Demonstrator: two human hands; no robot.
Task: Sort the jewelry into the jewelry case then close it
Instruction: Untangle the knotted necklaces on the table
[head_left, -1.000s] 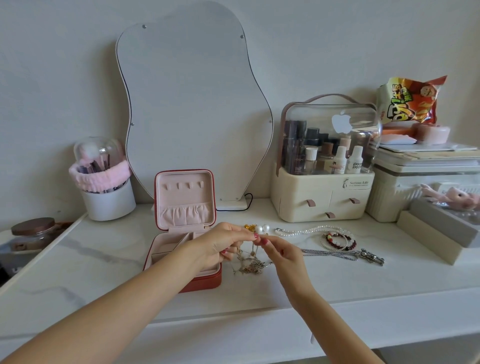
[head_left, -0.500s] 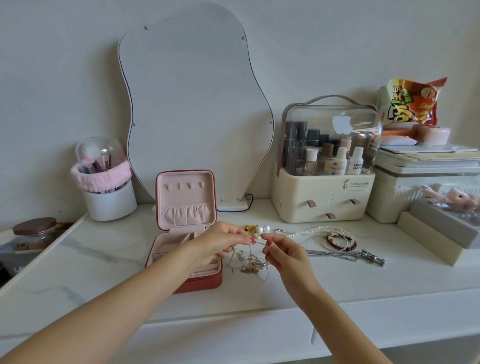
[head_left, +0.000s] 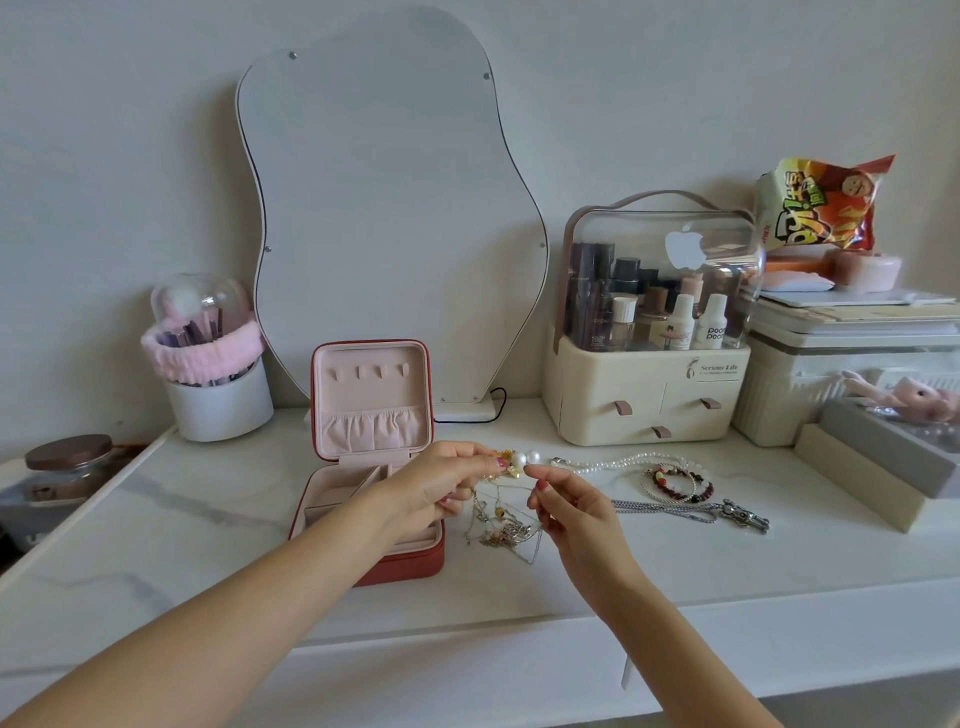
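Note:
A red jewelry case with pink lining stands open on the white marble tabletop, lid upright. Just right of it lies a tangle of thin chains. My left hand and my right hand each pinch one of these thin chains, lifted above the tangle. Behind my fingertips sit two pearl earrings with gold parts. Further right lie a pearl necklace, beaded bracelets and a silver chain with a clasp.
A wavy mirror leans on the wall behind the case. A brush holder stands left, a cosmetics organiser right, then stacked boxes, a snack bag and a grey box. A jar sits far left.
Both hands have risen a little and drawn apart, pulling the thin chain up from the tangle. The case and the other jewelry have not moved.

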